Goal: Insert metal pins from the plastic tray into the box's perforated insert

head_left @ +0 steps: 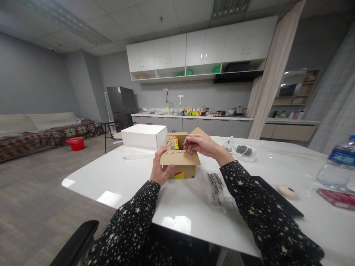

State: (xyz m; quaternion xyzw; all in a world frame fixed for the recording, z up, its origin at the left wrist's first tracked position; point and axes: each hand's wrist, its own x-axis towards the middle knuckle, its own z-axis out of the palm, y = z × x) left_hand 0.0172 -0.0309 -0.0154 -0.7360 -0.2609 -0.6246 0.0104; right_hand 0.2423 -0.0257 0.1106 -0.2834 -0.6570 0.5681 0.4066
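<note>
A small brown cardboard box [181, 171] with yellow-and-red tape stands on the white table in front of me, its flaps raised. Small round grey heads, like those of screws or nails, dot the near flap in a row and the left flap in several places. My left hand [161, 168] grips the box at its left side, thumb on the near flap. Above that flap's right end, my right hand [201, 144] has its fingertips pinched together; what is between them is too small to make out. A clear plastic case [217, 192] of thin dark screw-like pieces lies to the right.
Behind the box stands a white box [144, 136]. On the right are a white charger with cable [244, 151], a black flat device [277, 197] under my forearm, a beige rounded case [287, 191], a pink packet [337, 198] and a water bottle [340, 164].
</note>
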